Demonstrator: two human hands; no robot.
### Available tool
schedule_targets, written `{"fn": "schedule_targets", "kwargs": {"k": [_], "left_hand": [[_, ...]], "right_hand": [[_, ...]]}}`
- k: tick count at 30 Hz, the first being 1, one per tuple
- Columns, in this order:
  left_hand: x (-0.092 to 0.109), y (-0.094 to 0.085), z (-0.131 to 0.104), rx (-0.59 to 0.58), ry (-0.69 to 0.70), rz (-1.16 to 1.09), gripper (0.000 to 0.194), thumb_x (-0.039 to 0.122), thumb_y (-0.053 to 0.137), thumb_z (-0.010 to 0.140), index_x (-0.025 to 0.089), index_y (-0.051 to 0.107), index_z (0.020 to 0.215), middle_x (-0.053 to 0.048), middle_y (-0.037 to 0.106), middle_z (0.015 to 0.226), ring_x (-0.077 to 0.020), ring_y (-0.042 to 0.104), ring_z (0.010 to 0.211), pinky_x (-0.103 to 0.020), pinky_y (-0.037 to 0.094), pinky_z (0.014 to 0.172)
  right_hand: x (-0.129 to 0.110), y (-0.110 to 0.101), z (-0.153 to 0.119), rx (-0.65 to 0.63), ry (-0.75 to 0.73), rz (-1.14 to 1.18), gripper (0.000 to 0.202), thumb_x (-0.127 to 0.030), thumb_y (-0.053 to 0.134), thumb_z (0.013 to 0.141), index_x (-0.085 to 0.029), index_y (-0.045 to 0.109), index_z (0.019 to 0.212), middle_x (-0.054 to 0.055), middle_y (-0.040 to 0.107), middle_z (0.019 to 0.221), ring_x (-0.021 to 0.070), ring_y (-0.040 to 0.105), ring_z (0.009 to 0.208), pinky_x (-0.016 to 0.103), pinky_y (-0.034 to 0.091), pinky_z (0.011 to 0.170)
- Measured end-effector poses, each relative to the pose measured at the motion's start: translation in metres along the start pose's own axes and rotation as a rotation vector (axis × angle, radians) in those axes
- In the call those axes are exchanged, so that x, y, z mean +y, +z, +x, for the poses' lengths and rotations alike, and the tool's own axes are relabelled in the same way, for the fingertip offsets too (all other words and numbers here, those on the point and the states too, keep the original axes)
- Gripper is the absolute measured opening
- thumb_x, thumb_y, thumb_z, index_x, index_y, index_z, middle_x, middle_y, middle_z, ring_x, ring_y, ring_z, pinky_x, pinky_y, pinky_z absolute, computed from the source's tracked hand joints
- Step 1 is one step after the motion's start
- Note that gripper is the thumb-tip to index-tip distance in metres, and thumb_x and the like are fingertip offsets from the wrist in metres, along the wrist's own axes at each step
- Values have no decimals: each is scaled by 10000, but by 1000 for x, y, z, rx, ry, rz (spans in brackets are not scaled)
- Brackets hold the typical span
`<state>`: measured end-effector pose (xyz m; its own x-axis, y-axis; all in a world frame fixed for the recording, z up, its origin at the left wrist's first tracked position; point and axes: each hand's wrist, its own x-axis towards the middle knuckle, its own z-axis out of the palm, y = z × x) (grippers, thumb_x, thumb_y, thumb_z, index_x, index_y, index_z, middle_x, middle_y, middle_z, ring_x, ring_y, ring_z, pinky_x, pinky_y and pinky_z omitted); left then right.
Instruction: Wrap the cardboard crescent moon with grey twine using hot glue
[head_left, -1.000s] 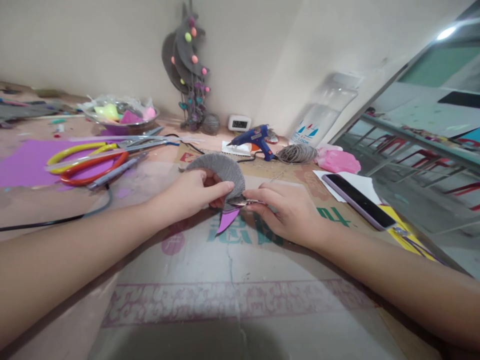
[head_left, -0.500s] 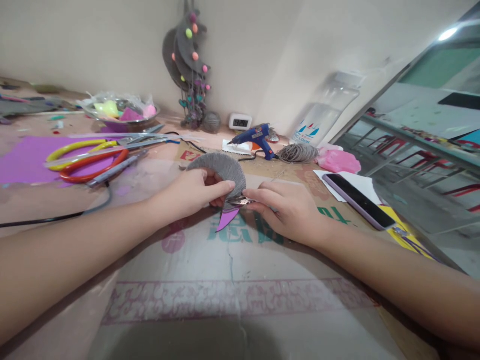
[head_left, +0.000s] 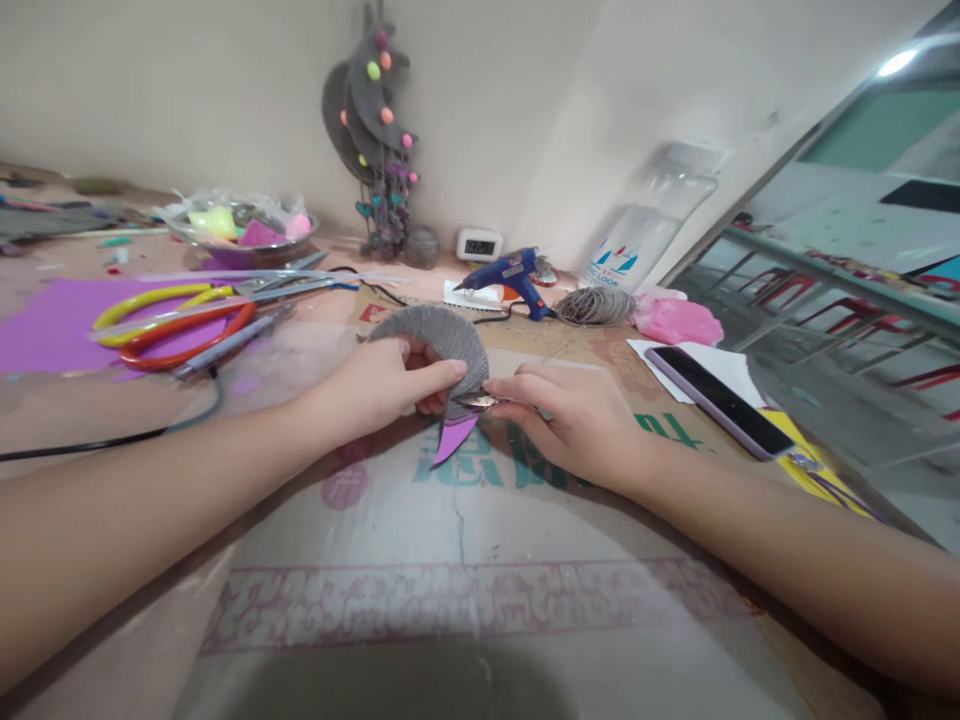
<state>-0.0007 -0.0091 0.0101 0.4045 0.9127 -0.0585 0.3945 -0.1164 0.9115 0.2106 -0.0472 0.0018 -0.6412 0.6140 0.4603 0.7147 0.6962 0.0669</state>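
Head: left hand (head_left: 379, 390) on grey crescent (head_left: 442, 337)

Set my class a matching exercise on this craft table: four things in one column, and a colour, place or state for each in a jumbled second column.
Column A
1. Glue gun
2. Phone
3. Digital clock
4. Grey crescent

Column B
a. Lies partly on a white sheet
b. Held in the left hand
c. Has a blue body
d. Has a white casing

Right pairs: 1-c, 2-a, 3-d, 4-b
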Motion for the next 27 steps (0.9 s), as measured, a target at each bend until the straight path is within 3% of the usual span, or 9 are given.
{"fn": "schedule_targets", "kwargs": {"k": [7,20,27], "left_hand": [[6,-1,-4,14,-16,42,289,392,581,755,176,573,562,24,560,500,-87,451,404,-209,352,426],[-1,1,-2,-21,26,35,288,423,570,732,179,567,578,-8,622,585,-123,552,521,-229,420,520],[-10,2,4,-24,0,27,315,484,576,721,171,612,733,-31,674,678,-162,613,619,-249,447,559]], "right_hand": [[1,-1,-2,53,42,148,186,-267,488,893,-160,591,1004,38,653,799,117,559,645,228,396,592],[-1,0,-1,-3,-11,5,204,-276,476,904,-154,607,1002,30,627,756,124,546,654,231,371,584],[0,-1,-3,-25,-63,-104,226,-283,453,915,-159,618,1006,14,577,689,116,486,602,240,319,543]]}}
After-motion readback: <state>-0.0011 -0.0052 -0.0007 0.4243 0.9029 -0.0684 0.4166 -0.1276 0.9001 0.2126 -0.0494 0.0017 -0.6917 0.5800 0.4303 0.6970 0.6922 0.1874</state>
